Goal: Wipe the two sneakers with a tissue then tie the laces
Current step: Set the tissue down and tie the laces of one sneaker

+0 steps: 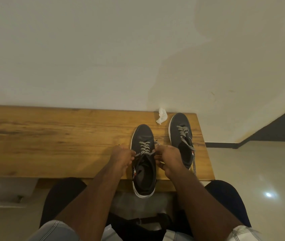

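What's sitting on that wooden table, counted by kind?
Sneakers: 2, the near sneaker being laced and the far sneaker
Tissues: 1, the crumpled tissue
Total: 3

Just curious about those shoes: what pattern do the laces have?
The laces are black-and-white speckled, like a woven chevron, seen in the head view.
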